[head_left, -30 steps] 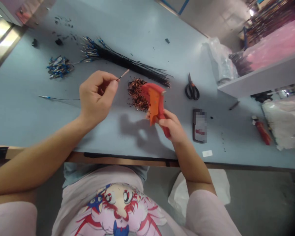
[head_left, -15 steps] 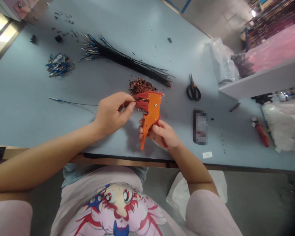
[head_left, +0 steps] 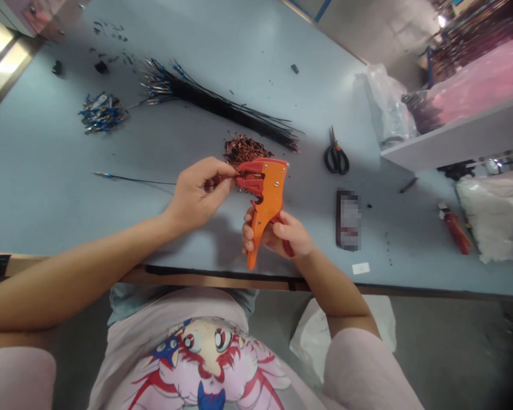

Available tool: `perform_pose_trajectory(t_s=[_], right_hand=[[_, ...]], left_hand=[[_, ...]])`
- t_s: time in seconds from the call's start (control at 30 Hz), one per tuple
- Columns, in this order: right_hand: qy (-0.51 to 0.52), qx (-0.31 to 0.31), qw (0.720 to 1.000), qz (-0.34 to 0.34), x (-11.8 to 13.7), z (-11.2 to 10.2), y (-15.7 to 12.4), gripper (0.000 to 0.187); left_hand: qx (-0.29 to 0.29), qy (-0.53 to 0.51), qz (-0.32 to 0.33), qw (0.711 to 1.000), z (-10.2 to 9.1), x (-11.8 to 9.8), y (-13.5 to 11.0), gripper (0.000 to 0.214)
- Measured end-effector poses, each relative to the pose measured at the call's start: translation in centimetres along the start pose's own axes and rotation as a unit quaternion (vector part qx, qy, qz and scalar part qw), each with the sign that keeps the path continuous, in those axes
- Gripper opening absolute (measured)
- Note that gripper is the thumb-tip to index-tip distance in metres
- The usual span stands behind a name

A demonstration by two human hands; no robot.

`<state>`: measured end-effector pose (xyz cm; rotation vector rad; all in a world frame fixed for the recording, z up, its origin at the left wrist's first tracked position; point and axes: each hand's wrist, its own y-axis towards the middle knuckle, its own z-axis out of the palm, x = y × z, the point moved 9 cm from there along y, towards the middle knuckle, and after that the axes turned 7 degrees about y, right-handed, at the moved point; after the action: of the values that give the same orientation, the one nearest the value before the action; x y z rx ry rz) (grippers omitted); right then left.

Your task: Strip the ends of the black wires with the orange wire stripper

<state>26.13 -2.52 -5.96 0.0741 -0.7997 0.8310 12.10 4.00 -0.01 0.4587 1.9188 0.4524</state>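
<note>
My right hand (head_left: 282, 234) is wrapped round the handles of an orange wire stripper (head_left: 265, 199), held upright over the blue table (head_left: 47, 193). My left hand (head_left: 199, 193) pinches the end of a thin black wire (head_left: 132, 180) and holds it at the stripper's red jaws. The wire trails left across the table to a small blue terminal. Just behind the stripper lies a pile of copper-coloured wire scraps (head_left: 244, 149).
A bundle of black wires with blue terminals (head_left: 214, 105) lies behind the scraps, a heap of loose blue terminals (head_left: 100, 111) at the left. Black scissors (head_left: 336, 156), a dark flat device (head_left: 347, 219) and a red tool (head_left: 455, 230) lie to the right, below a shelf with bags.
My left hand brought the wire end from up in the air to the stripper's jaws. My right hand turned the stripper upright and lowered it a little toward me.
</note>
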Motion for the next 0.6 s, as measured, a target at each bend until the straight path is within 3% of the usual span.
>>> perform_pose_trajectory(t_s=[0.1,0.2,0.27,0.43,0.6], right_hand=[[-0.007,-0.005,1.000,-0.005,0.2,-0.1,0.0,0.046],[-0.016,-0.014,1.000,-0.011,0.3,-0.2,-0.1,0.046],[-0.022,-0.021,0.999,-0.011,0.3,-0.3,-0.1,0.047],[-0.027,-0.042,0.999,-0.012,0.2,-0.4,-0.1,0.051],[-0.032,-0.014,0.999,-0.020,0.3,0.0,-0.2,0.047]], left_hand=[[-0.036,0.032,0.031,0.998,-1.1,-0.8,0.2,0.008],[-0.069,0.064,0.122,0.988,-2.0,-2.9,0.0,0.009],[-0.059,0.073,0.169,0.981,-1.9,-4.0,-0.3,0.009],[0.011,0.057,0.093,0.994,-0.2,-3.6,-1.1,0.010],[0.065,0.019,0.047,0.997,1.1,-3.0,-1.7,0.011]])
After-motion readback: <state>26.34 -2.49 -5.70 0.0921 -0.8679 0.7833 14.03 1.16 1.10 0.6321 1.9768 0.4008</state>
